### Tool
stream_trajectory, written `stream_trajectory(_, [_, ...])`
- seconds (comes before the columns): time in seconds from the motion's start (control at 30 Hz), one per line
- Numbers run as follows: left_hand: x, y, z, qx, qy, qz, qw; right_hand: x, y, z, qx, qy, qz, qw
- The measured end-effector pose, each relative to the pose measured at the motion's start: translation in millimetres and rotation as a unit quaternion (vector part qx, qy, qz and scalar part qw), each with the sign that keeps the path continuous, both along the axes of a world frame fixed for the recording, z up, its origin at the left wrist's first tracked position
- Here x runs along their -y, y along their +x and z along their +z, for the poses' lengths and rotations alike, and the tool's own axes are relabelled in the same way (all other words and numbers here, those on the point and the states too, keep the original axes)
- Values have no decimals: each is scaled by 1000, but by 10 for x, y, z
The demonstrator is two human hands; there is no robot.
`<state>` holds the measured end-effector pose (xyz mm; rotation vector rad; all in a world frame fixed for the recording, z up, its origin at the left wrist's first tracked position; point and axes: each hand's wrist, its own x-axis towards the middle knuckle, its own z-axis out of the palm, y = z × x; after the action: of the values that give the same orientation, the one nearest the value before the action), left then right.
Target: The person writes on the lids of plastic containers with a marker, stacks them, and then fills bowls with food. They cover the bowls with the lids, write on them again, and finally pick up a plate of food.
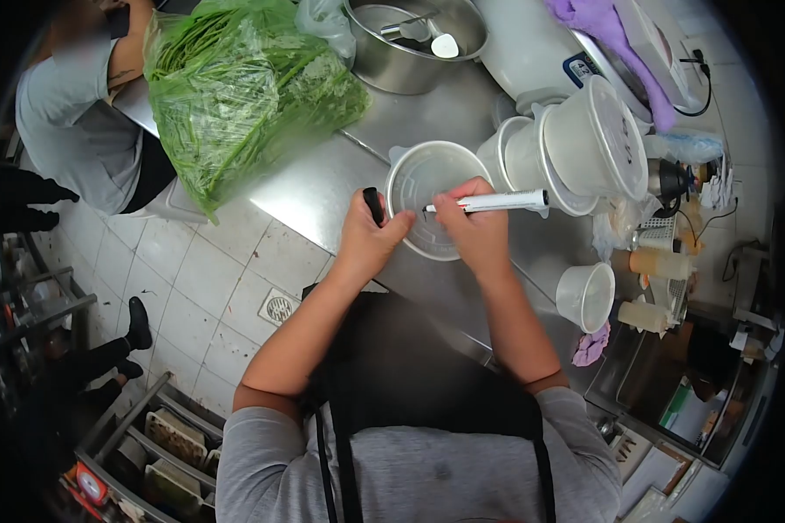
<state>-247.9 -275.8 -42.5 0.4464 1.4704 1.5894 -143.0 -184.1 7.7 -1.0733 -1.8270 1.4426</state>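
Observation:
A round translucent lidded tub point(436, 164) stands on the steel counter in front of me. My right hand point(480, 225) is closed around a white marker point(506, 201), its dark tip at the lid and a small dark mark beside it. At the tub's left side, my left hand point(373, 234) is closed on a black marker cap point(372, 206), its thumb near the rim. Stacked white tubs point(589, 139) stand just to the right, and a smaller translucent tub point(584, 298) is nearer me.
A green bag of leafy vegetables point(244, 96) lies at the counter's back left, beside a steel pot point(410, 74) with utensils. A person point(78, 122) in grey is at upper left. Another person's legs point(105, 353) show lower left, near a metal rack point(148, 427).

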Motion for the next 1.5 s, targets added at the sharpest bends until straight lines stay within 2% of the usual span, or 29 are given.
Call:
stream_trajectory(0.03, [1,-6,9,-3,-3,-1,1000,1,1,-39,-10,30,2,1000])
stream_trajectory(0.13, [2,2,39,-2,-10,1,1000,-12,50,-75,-25,0,32,999])
stream_trajectory(0.23, [0,9,52,7,-3,0,1000,-35,44,-13,-10,36,9,999])
stream_trajectory(0.33, [-4,12,27,3,0,3,1000,-49,69,-18,-13,-2,30,999])
stream_trajectory(0.43, [-11,11,38,-4,-5,3,1000,-62,87,-54,19,95,50,994])
stream_trajectory(0.53, [5,-5,76,-15,-20,-6,1000,-99,98,85,-41,20,6,999])
stream_trajectory(0.83, [-12,1,62,-10,-16,-3,1000,-163,120,-47,-25,90,13,996])
stream_trajectory(1.5, [53,-45,115,-52,-27,3,998,-277,140,98,-13,28,-45,998])
